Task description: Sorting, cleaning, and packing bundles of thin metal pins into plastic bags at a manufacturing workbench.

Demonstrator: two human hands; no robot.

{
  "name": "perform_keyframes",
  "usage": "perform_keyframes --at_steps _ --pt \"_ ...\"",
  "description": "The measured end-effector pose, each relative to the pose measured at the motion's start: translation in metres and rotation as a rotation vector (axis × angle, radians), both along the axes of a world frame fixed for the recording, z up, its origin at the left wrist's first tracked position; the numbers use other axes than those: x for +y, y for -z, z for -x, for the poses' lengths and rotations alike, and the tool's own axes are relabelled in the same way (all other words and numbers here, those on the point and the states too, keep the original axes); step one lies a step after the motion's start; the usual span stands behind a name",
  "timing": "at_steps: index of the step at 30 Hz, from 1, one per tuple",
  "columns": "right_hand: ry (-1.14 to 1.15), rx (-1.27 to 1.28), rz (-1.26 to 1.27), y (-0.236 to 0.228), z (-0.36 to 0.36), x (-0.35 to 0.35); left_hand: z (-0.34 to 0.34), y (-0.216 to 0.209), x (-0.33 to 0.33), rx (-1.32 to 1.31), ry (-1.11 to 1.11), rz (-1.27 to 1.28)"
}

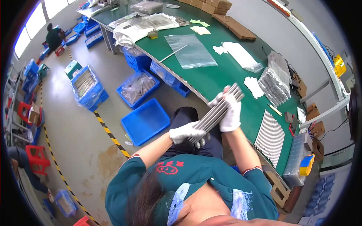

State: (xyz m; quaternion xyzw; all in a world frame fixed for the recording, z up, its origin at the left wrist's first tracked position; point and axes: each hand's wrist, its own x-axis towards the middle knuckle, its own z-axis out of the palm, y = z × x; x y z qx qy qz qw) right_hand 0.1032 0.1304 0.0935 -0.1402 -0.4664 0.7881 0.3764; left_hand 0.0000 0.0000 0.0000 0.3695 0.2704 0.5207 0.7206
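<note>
Metal rods (213, 117) form one bundle, left fingers (196, 131) and right fingers (231, 102) closed around it; one row (270, 136) lies nearby.

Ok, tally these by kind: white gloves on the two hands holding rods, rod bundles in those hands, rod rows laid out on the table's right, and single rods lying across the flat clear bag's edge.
White gloves: 2
Held rod bundle: 1
Laid-out rod row: 1
Single rod: 1
Total: 5
</note>
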Motion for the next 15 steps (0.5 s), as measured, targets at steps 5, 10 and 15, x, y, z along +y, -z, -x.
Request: perform_keyframes --at_steps 5,10,15 --pt "0.141 0.175 -0.087 -0.060 0.004 0.045 0.002 -0.018 0.049 -0.081 -0.459 0.009" --pt "0.218 0.067 -0.511 -0.071 0.005 0.099 0.025 -0.058 0.074 0.320 -0.798 -0.289" --pt "0.108 -0.114 -0.434 -0.036 0.006 0.107 0.036 -0.114 0.126 1.048 -0.880 -0.565"
